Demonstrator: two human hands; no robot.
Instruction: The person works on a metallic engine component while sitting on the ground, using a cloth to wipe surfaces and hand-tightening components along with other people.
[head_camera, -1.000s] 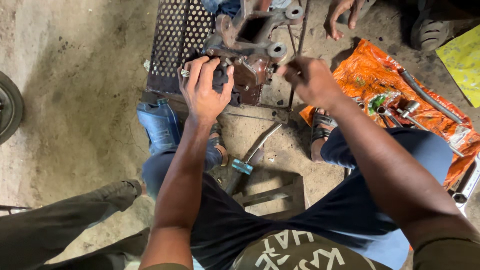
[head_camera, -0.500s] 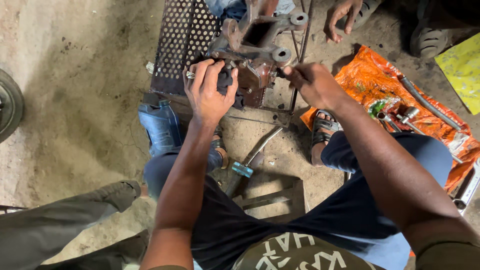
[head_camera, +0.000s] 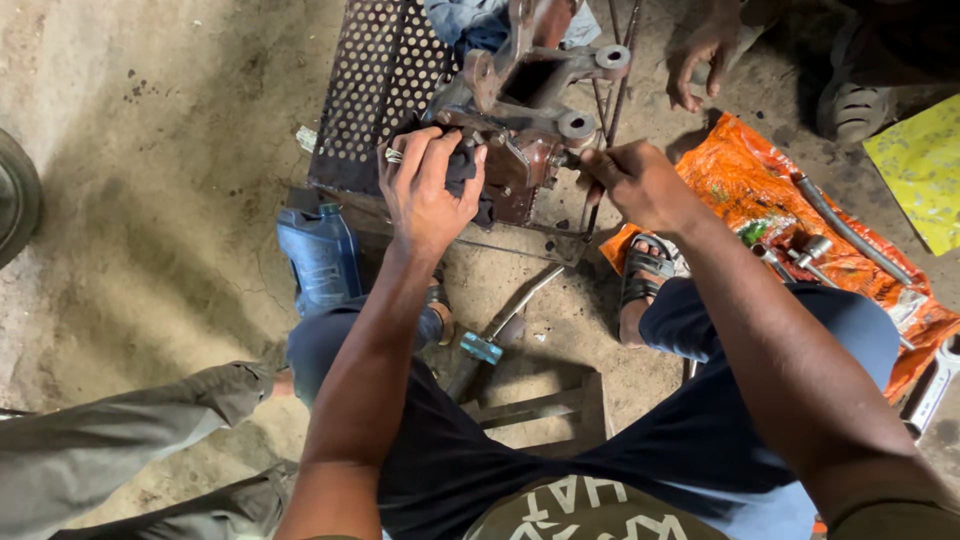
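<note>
the rusty metal casting (head_camera: 520, 130) stands on the floor at 12 o'clock from the person, partly on a perforated metal sheet (head_camera: 385, 80). its long axis runs from about 7 o'clock to 1 o'clock, and two round bosses with holes point to the 2 o'clock side.

the left hand (head_camera: 430, 185) lies on the 9 o'clock side of the casting. its grip is pressed around a dark part on that side; the fingers curl over it and a ring shows on one finger. the right hand (head_camera: 640, 185) is at the 3 o'clock side, with the grip pinched on something small and thin just beside the lower boss. what it is exactly, i cannot tell. so the casting sits between both hands, and both touch it or nearly touch it.

a blue bottle (head_camera: 322, 255) stands at 8 o'clock from the left hand. an orange plastic sheet (head_camera: 790, 200) with sockets and a hose lies at 3 o'clock. another person's hand (head_camera: 705, 50) rests on the floor at 1 o'clock.
</note>
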